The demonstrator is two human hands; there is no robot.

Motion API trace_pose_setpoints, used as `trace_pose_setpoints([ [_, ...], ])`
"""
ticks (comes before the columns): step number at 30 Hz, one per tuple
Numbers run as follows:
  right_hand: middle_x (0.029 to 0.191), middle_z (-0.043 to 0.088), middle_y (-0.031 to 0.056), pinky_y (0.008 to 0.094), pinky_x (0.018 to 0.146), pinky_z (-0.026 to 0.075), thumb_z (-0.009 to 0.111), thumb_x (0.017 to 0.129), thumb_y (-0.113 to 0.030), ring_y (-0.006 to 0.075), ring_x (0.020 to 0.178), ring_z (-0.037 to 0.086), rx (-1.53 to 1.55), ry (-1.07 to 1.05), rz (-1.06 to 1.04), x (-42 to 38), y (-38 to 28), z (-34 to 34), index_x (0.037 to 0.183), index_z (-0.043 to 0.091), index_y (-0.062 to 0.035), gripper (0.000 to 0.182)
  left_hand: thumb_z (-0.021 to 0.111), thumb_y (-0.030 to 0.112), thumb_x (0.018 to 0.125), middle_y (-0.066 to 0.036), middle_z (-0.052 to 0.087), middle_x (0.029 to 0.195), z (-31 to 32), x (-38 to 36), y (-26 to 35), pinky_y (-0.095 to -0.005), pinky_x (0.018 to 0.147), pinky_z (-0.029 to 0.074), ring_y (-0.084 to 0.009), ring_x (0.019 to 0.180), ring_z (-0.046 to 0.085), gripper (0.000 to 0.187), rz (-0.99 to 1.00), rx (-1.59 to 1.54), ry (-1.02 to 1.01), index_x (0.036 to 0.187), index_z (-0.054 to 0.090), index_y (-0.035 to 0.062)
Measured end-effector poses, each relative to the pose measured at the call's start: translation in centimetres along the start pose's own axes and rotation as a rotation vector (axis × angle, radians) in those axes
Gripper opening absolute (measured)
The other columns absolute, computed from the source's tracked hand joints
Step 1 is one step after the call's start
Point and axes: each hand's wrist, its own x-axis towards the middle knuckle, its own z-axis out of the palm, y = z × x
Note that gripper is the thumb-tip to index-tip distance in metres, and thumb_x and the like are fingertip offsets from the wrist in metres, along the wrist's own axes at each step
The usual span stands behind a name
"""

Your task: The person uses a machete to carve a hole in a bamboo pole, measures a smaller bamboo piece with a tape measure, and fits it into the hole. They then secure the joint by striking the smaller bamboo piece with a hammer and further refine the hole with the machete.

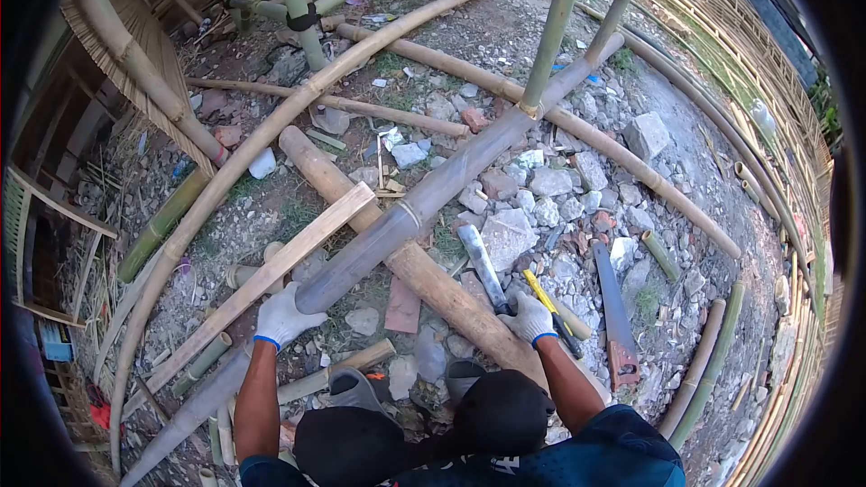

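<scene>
My left hand [287, 317], in a white work glove with a blue cuff, is closed over a thick grey bamboo pole [361, 259]. That pole runs diagonally away from me and lies across a tan bamboo pole [424, 277]. Two upright green bamboo posts, a nearer one [552, 32] and a farther one [616, 11], rise from its far end. My right hand [530, 317], gloved the same way, grips the dark handle of a machete [482, 257] whose broad blade points away. Right beside this hand lies a yellow-and-black tool [548, 305]. A squared wooden batten [271, 272] slants along my left.
A handsaw [613, 316] with a brown handle lies to the right. Broken stones and a concrete block [647, 135] cover the ground. A long curved bamboo pole [298, 99] arcs across the left, and cut bamboo pieces [713, 370] lie at right. My sandals [356, 388] are close below.
</scene>
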Motion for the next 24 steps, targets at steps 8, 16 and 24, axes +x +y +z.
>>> trace_pose_setpoints([
  [8,0.109,0.075,0.0184,0.0485,0.094,0.056,0.079,0.085,-0.046,0.0370,0.106,0.072,0.071,0.020,0.016,0.2,0.1,1.0,0.115,0.073,-0.0091,0.048,0.085,0.065,0.066,-0.023,0.076,0.122,-0.5,0.4,1.5,-0.0463,0.097,0.057,-0.0391,0.111,0.073,0.100,0.012,-0.031,0.025,0.143,0.062,0.0060],
  [16,0.095,0.073,0.0249,0.0531,0.084,0.054,0.073,0.091,-0.034,0.0443,0.091,0.071,0.088,0.250,-0.022,-1.0,0.7,1.2,0.105,0.069,-0.0024,0.035,0.082,0.062,0.068,-0.021,0.076,0.120,-0.8,3.5,3.6,-0.0453,0.096,0.058,-0.0360,0.109,0.074,0.086,0.050,-0.045,0.028,0.133,0.066,0.0082],
  [24,0.071,0.054,-0.0021,0.0277,0.053,0.041,0.060,0.110,-0.032,0.0074,0.057,0.049,0.708,0.269,-0.004,-1.4,-3.8,-2.7,0.106,0.061,-0.0044,0.028,0.082,0.060,0.068,-0.022,0.075,0.121,0.0,3.7,2.3,-0.0483,0.096,0.057,-0.0385,0.111,0.072,0.086,0.028,-0.049,0.078,0.131,0.066,0.0047],
])
